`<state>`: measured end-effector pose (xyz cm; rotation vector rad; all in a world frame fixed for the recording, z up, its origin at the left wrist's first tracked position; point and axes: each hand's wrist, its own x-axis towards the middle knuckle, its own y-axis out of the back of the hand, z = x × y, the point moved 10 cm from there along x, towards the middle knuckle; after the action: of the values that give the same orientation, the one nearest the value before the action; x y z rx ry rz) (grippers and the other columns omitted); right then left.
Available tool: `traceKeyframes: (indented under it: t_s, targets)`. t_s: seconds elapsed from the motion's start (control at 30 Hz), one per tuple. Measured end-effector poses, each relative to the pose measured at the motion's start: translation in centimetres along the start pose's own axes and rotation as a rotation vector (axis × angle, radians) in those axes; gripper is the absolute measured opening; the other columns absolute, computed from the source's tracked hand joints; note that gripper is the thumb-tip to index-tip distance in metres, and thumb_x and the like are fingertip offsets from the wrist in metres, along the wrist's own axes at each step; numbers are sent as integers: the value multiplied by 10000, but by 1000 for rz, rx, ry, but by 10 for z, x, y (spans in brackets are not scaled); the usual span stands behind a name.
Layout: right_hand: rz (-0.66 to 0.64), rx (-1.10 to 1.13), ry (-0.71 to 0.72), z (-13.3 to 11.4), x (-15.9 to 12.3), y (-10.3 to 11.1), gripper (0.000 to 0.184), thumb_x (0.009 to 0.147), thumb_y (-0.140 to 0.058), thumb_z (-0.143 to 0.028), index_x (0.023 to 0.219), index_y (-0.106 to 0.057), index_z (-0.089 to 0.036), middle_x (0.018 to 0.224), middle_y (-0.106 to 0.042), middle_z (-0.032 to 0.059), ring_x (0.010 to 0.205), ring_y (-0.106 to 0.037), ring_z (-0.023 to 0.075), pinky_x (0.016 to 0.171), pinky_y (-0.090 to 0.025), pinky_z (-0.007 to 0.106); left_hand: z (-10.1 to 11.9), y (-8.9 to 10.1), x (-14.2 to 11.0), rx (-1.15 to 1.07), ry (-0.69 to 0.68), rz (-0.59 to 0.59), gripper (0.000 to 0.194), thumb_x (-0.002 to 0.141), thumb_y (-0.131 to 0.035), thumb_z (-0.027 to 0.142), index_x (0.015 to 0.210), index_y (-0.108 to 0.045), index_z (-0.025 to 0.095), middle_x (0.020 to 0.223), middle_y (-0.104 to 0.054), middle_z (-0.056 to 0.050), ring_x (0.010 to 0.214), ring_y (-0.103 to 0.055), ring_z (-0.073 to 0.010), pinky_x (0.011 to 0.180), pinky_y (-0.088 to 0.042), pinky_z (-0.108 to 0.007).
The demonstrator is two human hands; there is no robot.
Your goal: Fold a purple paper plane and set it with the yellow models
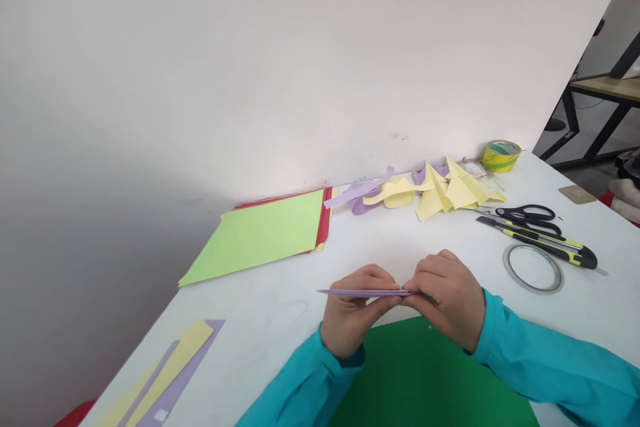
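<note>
A piece of folded purple paper (pixel 360 293) is held nearly edge-on above the table, so only a thin strip of it shows. My left hand (pixel 353 310) pinches it from the left, thumb in front and fingers behind. At its right end, the fingertips of my right hand (pixel 445 293) are closed on the same paper, and the two hands almost touch there. Below them lies a dark green sheet (pixel 425 373), partly covered by my sleeves. How the paper is folded cannot be made out.
Coloured sheets with light green (pixel 265 233) on top lie by the wall. Folded yellow shapes (pixel 450 190) and curled purple strips (pixel 365 193) sit at the back. On the right are tape (pixel 501 155), scissors (pixel 530 217), a cutter (pixel 545 240) and a tape ring (pixel 510 270). Paper strips (pixel 170 367) lie front left.
</note>
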<state>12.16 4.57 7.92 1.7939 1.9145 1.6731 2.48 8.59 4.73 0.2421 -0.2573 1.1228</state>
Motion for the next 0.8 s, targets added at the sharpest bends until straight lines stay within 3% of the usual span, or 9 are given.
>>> traceKeyframes:
  t_s: [0.2,0.47,0.67,0.8]
  targets:
    - [-16,-4,36,-5,1,1,226,862,-458,-263,726,-608,-164,627,-559,7,624,-470,118,582,-257,282,7,2,1,8,-31,-14,134,674,-671,102,753,-707,204,696,-614,-40,625,-581,-153,563,-472,-274]
    - [26,-115,120,-15,0,6,252,836,-449,-200,623,-578,-164,556,-524,1,570,-407,119,562,-233,291,15,-12,-1,26,-103,-77,154,682,-660,81,768,-713,197,713,-615,-60,654,-584,-169,582,-497,-302]
    - [-7,-46,41,-5,1,2,171,840,-498,-283,782,-623,-181,671,-598,9,646,-505,120,599,-274,292,11,8,0,14,-98,6,125,688,-657,101,762,-698,193,704,-593,-50,649,-558,-161,570,-476,-295]
    - [11,-5,32,-2,0,3,239,865,-470,-294,728,-633,-187,628,-593,2,628,-527,107,593,-290,281,16,9,0,13,-133,1,125,666,-669,98,754,-694,183,709,-598,-59,657,-559,-171,574,-476,-305]
